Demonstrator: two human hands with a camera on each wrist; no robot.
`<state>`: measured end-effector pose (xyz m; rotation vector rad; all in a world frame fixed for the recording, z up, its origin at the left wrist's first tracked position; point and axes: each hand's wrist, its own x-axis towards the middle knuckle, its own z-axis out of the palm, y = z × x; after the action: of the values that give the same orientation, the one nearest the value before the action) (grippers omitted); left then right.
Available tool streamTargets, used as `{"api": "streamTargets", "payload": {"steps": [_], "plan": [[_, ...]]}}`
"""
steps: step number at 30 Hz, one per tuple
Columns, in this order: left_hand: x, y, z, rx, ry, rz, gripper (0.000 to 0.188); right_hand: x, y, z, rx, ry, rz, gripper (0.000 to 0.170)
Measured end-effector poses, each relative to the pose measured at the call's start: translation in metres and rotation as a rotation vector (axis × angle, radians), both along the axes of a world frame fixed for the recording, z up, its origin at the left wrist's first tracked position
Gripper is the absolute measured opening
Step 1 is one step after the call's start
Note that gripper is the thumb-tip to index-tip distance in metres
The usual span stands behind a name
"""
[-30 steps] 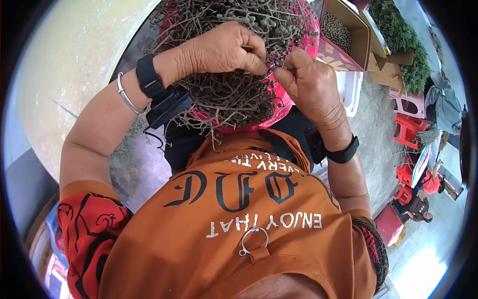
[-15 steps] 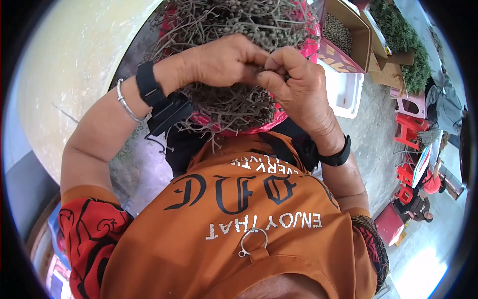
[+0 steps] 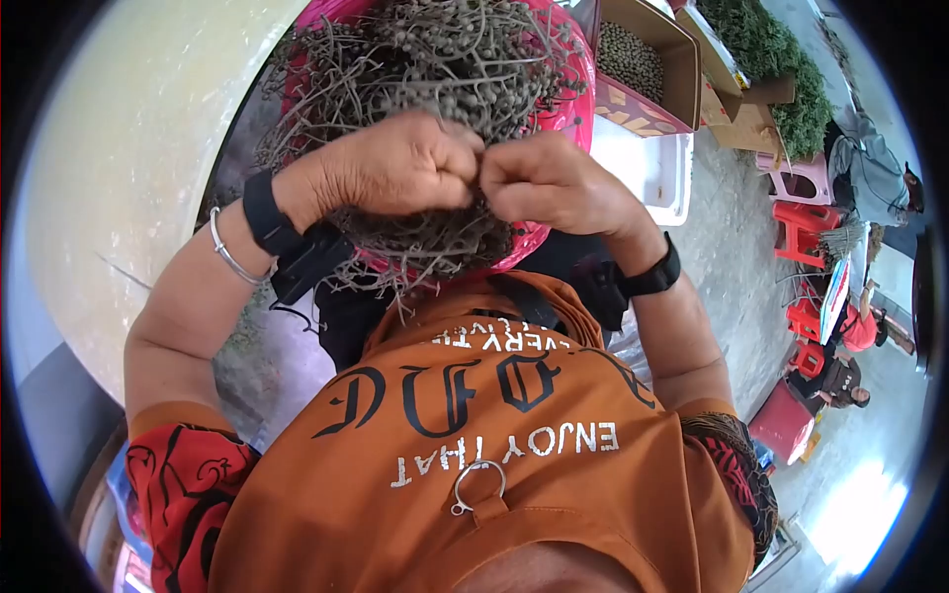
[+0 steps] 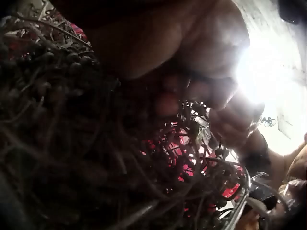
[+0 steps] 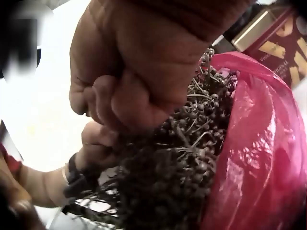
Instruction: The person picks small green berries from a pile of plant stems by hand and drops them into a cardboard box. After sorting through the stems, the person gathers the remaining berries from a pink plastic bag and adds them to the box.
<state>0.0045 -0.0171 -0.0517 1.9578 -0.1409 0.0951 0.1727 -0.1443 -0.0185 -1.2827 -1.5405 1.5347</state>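
A tangled heap of dry grey-brown stems with small round berries fills a bright pink plastic bag in front of the person's lap. Over the near part of the heap, the left hand and right hand meet knuckle to knuckle, fingers curled in. Both pinch berry stems between thumb and fingers, though the pinched bits are mostly hidden. From the right wrist, the curled fingers sit right above the berry clusters. In the left wrist view the heap is dark, with stems close under the hand.
Beside the bag stands a cardboard box holding loose round berries, with a white tray below it. A pale tabletop lies at left. Green plants, red stools and other people are at right.
The hands came together from a small gap, and both have shifted left and toward the body in the head view. The right hand has turned, its knuckles now facing the left hand.
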Motion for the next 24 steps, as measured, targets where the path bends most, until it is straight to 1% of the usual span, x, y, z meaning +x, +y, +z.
{"api": "streamTargets", "payload": {"steps": [1,4,5,8,9,12,13,16,17,20,21,24], "plan": [[0.000,0.003,0.001,-0.002,0.004,0.008,0.018,0.005,-0.002,0.000,-0.002,0.004,0.008,0.012],[0.004,0.013,0.012,0.114,0.083,0.025,0.018,0.020,-0.014,-0.001,0.038,0.300,-0.275,0.017],[0.005,0.011,0.011,0.113,0.082,0.017,0.018,0.024,-0.015,-0.004,0.038,0.299,-0.283,0.017],[0.007,0.003,0.009,-0.021,0.131,0.113,0.016,0.037,-0.007,-0.016,-0.240,1.282,-0.541,0.016],[0.006,0.003,0.009,-0.017,0.134,0.108,0.016,0.037,-0.008,-0.020,-0.235,1.286,-0.543,0.016],[0.005,0.002,0.009,0.000,0.149,0.133,0.021,0.025,-0.011,-0.026,-0.158,1.456,-0.567,0.022],[0.007,0.000,0.010,0.001,0.148,0.132,0.021,0.024,-0.012,-0.024,-0.155,1.456,-0.568,0.022],[0.007,-0.002,0.007,0.058,0.118,0.117,0.022,0.016,-0.009,-0.018,-0.155,1.282,-0.887,0.029],[0.007,-0.002,0.008,0.059,0.118,0.115,0.022,0.014,-0.008,-0.019,-0.153,1.283,-0.887,0.029],[0.009,-0.001,0.011,0.087,0.166,0.100,0.023,0.010,-0.005,-0.021,-0.061,1.472,-0.728,0.036],[0.008,-0.001,0.011,0.088,0.166,0.099,0.023,0.008,-0.004,-0.022,-0.059,1.473,-0.728,0.036],[0.009,-0.003,0.008,0.123,0.024,0.128,0.026,0.007,-0.004,-0.024,-0.052,1.528,-0.616,0.049]]}}
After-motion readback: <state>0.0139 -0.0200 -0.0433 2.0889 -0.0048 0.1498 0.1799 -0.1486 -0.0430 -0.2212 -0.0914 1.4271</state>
